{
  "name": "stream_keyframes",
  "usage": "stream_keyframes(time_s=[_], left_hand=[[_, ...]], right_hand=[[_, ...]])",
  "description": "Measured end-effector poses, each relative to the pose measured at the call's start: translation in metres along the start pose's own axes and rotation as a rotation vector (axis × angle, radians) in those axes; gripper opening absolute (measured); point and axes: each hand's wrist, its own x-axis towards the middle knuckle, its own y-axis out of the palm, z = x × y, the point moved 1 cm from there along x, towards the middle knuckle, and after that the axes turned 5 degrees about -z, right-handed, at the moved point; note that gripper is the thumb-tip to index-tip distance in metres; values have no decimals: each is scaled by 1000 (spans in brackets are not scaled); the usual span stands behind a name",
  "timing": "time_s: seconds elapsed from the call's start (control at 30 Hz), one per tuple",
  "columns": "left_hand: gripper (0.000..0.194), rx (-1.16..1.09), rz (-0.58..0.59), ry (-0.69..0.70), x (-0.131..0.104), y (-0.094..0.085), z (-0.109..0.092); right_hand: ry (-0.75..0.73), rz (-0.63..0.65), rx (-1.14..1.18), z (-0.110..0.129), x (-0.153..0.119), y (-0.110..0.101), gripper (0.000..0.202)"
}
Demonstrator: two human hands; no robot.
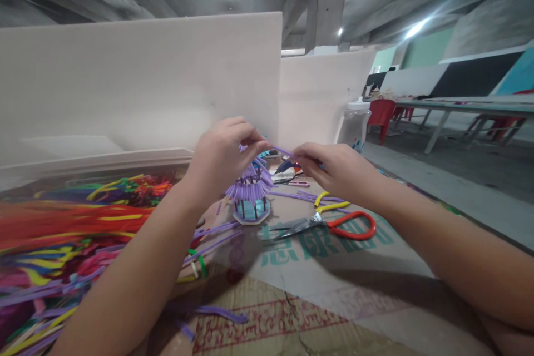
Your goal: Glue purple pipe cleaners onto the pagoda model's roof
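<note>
A thin purple strip [282, 151] is stretched between my two hands. My left hand [229, 150] pinches its left end, and my right hand [323, 167] pinches the other end with curled fingers. Behind and below my left hand stands a small tiered model [251, 192] with purple fringed roofs, dark posts and an octagonal base; the hand partly hides its upper part. Red-handled scissors [352, 226] and a yellow-handled tool [334, 206] lie on the table below my right hand. More purple strips [300, 196] lie to the right of the model.
Many colourful strips [75, 228] are piled at the left. A clear bottle [352, 125] with a white lid stands beyond my right hand. A dark glue gun [286, 166] lies behind the tools. White panels [146, 83] rise at the back.
</note>
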Motion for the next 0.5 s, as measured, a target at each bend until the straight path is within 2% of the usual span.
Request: stream_keyframes(time_s=[0.4,0.5], left_hand=[[18,42,-24,-36,0,-3,1],[18,41,-30,-44,0,-4,2]], right_hand=[[83,-52,73,-12,3,-2,31],[99,-31,116,-14,3,-2,30]])
